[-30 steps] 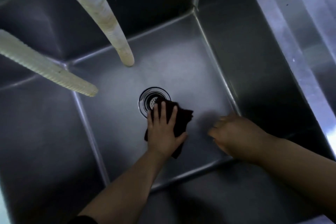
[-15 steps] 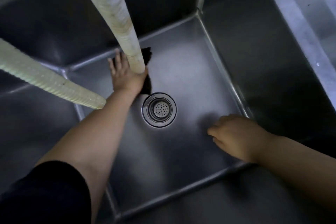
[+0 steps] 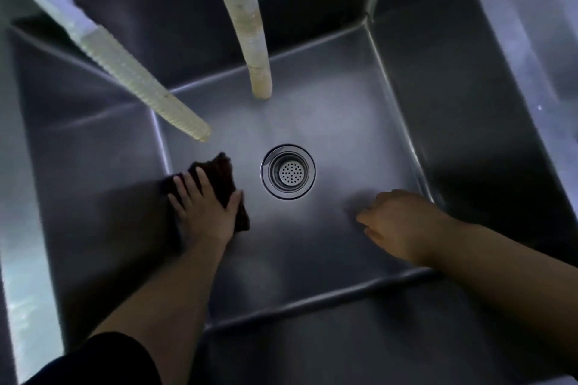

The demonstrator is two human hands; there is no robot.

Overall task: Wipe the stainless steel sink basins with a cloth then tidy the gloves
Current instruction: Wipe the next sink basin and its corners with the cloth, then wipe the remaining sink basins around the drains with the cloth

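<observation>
Head view: I see the dark, crumpled cloth (image 3: 219, 180) pressed flat under my left hand (image 3: 205, 208), fingers straight, left of the drain (image 3: 287, 171); half a second ago it was beyond the drain. My right hand (image 3: 403, 222), loosely curled and empty, stays right of it.

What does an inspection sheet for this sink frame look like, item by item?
Surface: steel basin, floor bare around the drain.
Job's things: dark cloth flat on the floor by the left wall; gloves nothing seen.
Clutter: nothing seen.
Hands: left hand presses the cloth with straight fingers; right hand rests near the right wall, loosely curled, holding nothing.
Cables: none; ribbed hose and smooth hose hang into the basin, ends above the floor.
Surroundings: steel rim on the right; the rest dim.
</observation>
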